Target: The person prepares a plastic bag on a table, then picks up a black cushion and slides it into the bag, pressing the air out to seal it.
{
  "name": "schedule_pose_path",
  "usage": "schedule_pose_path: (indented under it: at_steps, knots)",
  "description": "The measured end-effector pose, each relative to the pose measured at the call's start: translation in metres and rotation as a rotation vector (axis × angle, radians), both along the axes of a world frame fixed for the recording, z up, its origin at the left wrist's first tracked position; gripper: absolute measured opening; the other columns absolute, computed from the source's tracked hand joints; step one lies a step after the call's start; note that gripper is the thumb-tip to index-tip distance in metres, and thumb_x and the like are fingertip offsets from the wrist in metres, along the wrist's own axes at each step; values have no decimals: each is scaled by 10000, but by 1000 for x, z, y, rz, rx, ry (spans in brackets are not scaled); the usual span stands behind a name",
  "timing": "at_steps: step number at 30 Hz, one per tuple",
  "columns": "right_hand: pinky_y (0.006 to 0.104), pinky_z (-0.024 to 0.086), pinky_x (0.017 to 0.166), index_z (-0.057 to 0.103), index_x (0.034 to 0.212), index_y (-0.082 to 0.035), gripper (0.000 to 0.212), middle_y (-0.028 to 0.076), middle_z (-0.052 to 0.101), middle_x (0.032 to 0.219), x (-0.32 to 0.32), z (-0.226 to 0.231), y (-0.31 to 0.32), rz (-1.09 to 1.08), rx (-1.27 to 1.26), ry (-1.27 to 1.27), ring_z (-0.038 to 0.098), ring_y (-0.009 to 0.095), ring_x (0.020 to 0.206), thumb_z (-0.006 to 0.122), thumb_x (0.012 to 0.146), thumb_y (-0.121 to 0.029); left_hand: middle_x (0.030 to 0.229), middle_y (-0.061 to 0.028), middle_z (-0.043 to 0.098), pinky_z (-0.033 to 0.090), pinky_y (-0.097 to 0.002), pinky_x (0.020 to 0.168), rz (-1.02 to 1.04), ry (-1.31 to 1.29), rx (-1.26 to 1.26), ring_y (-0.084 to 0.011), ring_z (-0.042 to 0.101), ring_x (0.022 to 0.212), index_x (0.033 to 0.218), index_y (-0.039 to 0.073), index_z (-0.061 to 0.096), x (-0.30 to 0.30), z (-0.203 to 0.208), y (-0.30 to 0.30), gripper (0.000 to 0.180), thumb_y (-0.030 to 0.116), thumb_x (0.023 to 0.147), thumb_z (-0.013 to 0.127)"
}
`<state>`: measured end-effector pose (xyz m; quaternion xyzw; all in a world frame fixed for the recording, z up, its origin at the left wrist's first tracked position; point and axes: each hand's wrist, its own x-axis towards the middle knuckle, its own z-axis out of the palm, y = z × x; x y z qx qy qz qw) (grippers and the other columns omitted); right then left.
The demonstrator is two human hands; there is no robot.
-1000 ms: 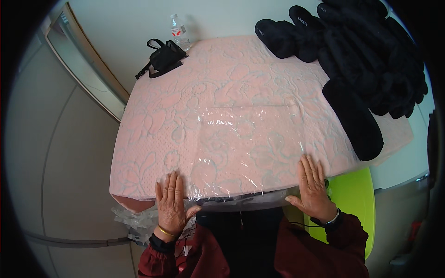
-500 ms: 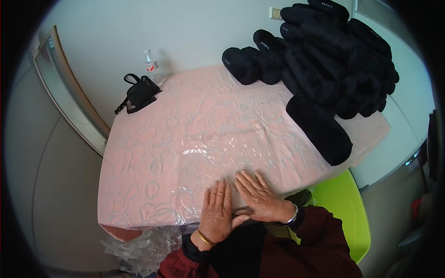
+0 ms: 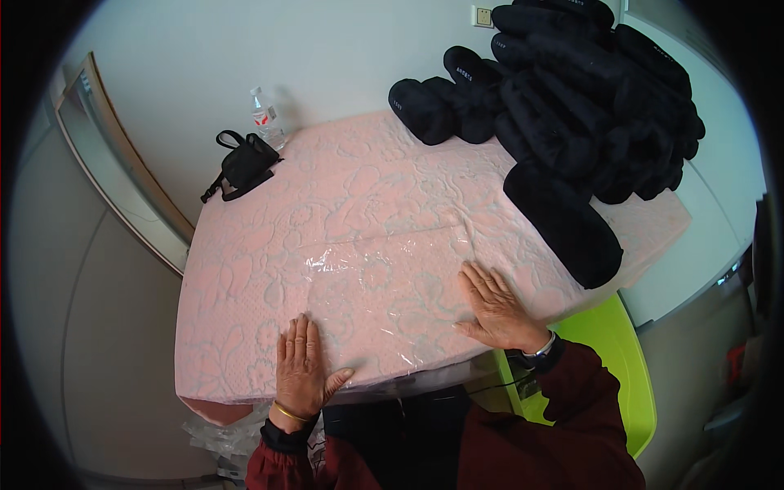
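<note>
A clear plastic bag (image 3: 384,286) lies flat on the pink patterned tablecloth (image 3: 237,286), its near end reaching the table's front edge. My left hand (image 3: 302,371) rests flat at the bag's left side, with the fingers pointing away from me and the thumb out to the right. On the opposite side, my right hand (image 3: 498,310) lies flat along the bag's right edge, fingers stretched forward. Neither hand grips anything. To the right of the bag a single black oblong cushion (image 3: 563,229) lies on the cloth.
A large heap of black cushions (image 3: 572,98) fills the far right. At the far left stand a black small bag (image 3: 247,162) and a clear bottle (image 3: 265,118). A lime-green bin (image 3: 612,359) sits below the right edge; crumpled clear plastic (image 3: 224,437) hangs below the left front.
My hands have moved apart from the middle of the bag, the left one leftward and the right one rightward and a little farther away. The plastic between them looks flatter.
</note>
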<state>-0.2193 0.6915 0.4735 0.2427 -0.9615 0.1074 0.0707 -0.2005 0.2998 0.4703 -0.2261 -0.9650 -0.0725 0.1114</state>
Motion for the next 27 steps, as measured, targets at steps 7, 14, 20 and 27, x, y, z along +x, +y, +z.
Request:
schedule_pose_path:
  at_steps: [7,14,20,27]
  knots:
    - [514,116,1236,209,1531,105,920,295,183,1618,23,8,5,3,36,-29,165,416,1521,514,971,-559,1572,-305,302,206,-546,1202,59,-89,-75,-457,297,1462,1502,-112,301,21,9,-38,1095,774,878,459]
    - [544,114,1230,209,1514,137,931,313,152,1621,0,39,-7,70,31,-89,135,437,1525,502,974,-563,1562,-298,319,208,-540,1208,-223,94,-174,-427,291,1475,1488,-128,308,2,104,15,1076,736,877,506]
    - [575,134,1220,194,1523,130,968,330,122,1621,-24,31,-37,100,111,-210,108,440,1530,477,968,-612,1620,-291,197,178,-531,1226,-558,-87,-106,-420,185,1521,1544,-90,206,-35,56,118,1080,743,907,465]
    - [634,154,1198,158,1551,93,1036,307,90,1638,-38,20,-16,77,193,-265,84,419,1540,446,946,-697,1651,-260,126,152,-558,1224,-521,-356,-158,-405,120,1541,1575,-50,137,-86,32,137,1084,762,917,426]
